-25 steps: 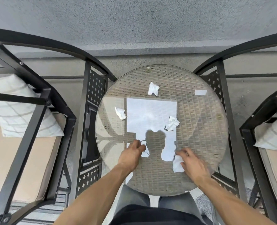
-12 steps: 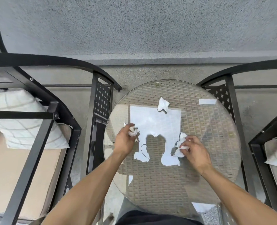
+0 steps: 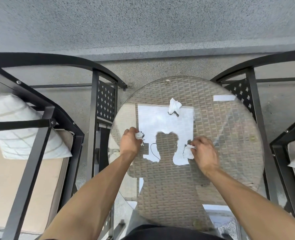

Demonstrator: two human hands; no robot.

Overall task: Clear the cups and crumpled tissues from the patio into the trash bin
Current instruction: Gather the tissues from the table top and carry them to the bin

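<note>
Glass patio table point(image 3: 229, 118): left hand point(image 3: 130, 142) and right hand point(image 3: 203, 151) each pinch crumpled tissue; one tissue point(image 3: 174, 105) left at 12 o'clock, no cups or bin visible.

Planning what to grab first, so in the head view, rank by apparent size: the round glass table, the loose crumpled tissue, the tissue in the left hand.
1. Round glass-topped wicker table, largest by far.
2. Loose white crumpled tissue lying far on the table.
3. Small white tissue wad gripped in the left hand; partly hidden, so its true size is unsure.
</note>
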